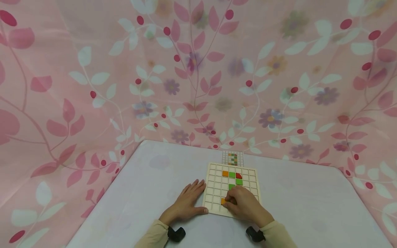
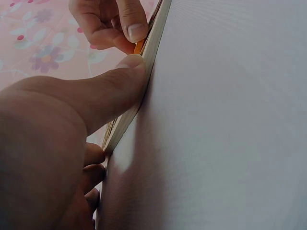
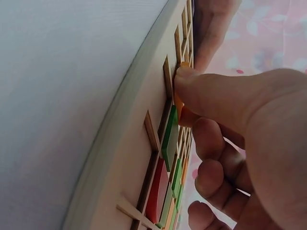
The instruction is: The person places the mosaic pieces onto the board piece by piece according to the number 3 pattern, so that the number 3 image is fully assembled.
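A pale wooden grid board [image 1: 214,189] lies on the table, holding several colored square tiles. My right hand [image 1: 243,203] pinches an orange tile [image 1: 223,201] low on the board between thumb and finger. Beside that thumb, in the right wrist view, sit a green tile [image 3: 170,139] and a rounded red tile [image 3: 157,191]; the hand hides them from the head view. My left hand [image 1: 187,203] rests along the board's left edge, fingers stretched out, its thumb [image 2: 127,72] against the front edge.
Behind the board lies a printed grid card [image 1: 224,158] with a colored pattern. Farther up the board are another orange tile [image 1: 225,173], green tiles [image 1: 232,175] and a red quarter-round piece [image 1: 238,176]. A white cloth [image 1: 167,165] covers the table; a floral curtain [image 1: 198,86] hangs behind.
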Available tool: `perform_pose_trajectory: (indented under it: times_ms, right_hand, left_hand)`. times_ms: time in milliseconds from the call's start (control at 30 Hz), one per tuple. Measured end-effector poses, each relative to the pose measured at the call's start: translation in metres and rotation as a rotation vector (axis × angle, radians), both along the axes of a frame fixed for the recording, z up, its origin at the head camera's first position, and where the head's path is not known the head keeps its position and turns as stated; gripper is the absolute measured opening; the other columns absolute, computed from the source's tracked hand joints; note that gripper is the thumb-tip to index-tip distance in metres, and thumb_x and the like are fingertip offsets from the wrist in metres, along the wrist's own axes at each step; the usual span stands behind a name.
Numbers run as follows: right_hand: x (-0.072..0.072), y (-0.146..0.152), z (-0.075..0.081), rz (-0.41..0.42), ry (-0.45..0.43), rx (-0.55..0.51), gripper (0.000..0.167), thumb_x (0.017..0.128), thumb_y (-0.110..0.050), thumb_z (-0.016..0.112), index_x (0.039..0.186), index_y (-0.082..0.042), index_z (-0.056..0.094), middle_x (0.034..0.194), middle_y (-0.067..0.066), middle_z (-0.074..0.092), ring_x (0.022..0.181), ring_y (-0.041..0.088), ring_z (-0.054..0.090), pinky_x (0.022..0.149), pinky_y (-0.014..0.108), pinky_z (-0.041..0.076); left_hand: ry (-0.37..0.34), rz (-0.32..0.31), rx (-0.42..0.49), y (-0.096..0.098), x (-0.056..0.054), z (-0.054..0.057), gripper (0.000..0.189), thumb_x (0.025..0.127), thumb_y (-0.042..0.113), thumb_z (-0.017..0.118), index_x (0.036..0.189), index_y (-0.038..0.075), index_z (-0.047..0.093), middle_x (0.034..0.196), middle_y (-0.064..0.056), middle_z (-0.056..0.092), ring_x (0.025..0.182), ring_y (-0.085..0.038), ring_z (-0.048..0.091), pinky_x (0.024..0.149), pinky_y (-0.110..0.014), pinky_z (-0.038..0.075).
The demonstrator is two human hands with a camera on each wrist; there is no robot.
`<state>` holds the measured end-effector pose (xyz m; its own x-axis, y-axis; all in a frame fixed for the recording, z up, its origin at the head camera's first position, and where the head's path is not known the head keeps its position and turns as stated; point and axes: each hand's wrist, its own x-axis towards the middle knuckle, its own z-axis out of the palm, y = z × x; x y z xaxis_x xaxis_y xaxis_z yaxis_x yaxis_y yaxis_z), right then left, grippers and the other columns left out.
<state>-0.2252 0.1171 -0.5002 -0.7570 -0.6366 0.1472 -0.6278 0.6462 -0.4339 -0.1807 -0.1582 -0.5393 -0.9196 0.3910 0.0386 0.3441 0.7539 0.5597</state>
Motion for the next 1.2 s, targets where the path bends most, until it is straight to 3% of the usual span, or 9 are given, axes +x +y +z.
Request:
perform_pose_trajectory:
  times_ms: [400,567,700,800,933,1200]
  right_hand:
    - [0.0012,-0.0048,0.0012,-0.061,0.083,0.056,0.015,0.086,-0.028,0.089,0.082,-0.024,0.075,0.073,-0.018,0.056,0.071,0.003,0.045,0.064,0.022,0.039]
    - [0.0018,-0.0074,0.0027,-0.137,0.01,0.041,0.017,0.083,-0.025,0.091,0.08,-0.026,0.074,0.073,-0.017,0.055,0.069,0.003,0.047,0.063,0.022,0.04]
    - [0.0005,-0.0086,0.0031,-0.168,-0.082,-0.015,0.017,0.082,-0.022,0.092,0.092,-0.024,0.078,0.075,-0.016,0.055,0.068,0.004,0.048,0.062,0.022,0.041]
    - [-0.0016,-0.0092,0.002,-0.141,-0.132,-0.054,0.02,0.083,-0.018,0.09,0.101,-0.022,0.081,0.078,-0.015,0.058,0.07,0.005,0.05,0.064,0.022,0.042]
    - [-0.0042,-0.0089,0.0007,-0.102,-0.184,-0.055,0.016,0.087,-0.014,0.086,0.101,-0.021,0.086,0.081,-0.016,0.061,0.073,0.005,0.051,0.065,0.021,0.043]
    - [-0.0049,-0.0087,0.0026,-0.066,-0.187,-0.023,0.013,0.089,-0.017,0.085,0.1,-0.021,0.087,0.085,-0.018,0.068,0.071,0.002,0.052,0.064,0.021,0.045]
  left_hand:
    - [0.035,-0.016,0.029,0.0,-0.001,-0.0009,0.095,0.094,0.055,0.074,0.165,0.005,0.035,0.175,-0.013,0.03,0.164,-0.038,0.02,0.131,-0.062,0.018]
    - [0.003,0.001,0.004,0.0012,-0.0027,-0.0003,0.096,0.094,0.054,0.075,0.166,0.006,0.035,0.176,-0.009,0.029,0.165,-0.034,0.019,0.133,-0.06,0.017]
    - [-0.004,0.008,-0.012,0.0018,-0.0026,0.0005,0.096,0.094,0.054,0.076,0.166,0.006,0.035,0.176,-0.009,0.029,0.165,-0.033,0.019,0.133,-0.059,0.017]
    - [-0.005,0.012,-0.014,0.0013,-0.0014,0.0014,0.095,0.094,0.053,0.076,0.166,0.006,0.035,0.176,-0.009,0.029,0.165,-0.033,0.019,0.133,-0.059,0.017]
    - [-0.003,0.007,-0.009,0.0008,-0.0007,0.0013,0.096,0.093,0.053,0.076,0.166,0.006,0.035,0.175,-0.01,0.029,0.165,-0.034,0.02,0.132,-0.06,0.017]
    - [-0.01,0.009,0.008,0.0009,-0.0007,-0.0005,0.096,0.093,0.054,0.076,0.166,0.007,0.034,0.176,-0.009,0.028,0.165,-0.034,0.018,0.132,-0.061,0.016]
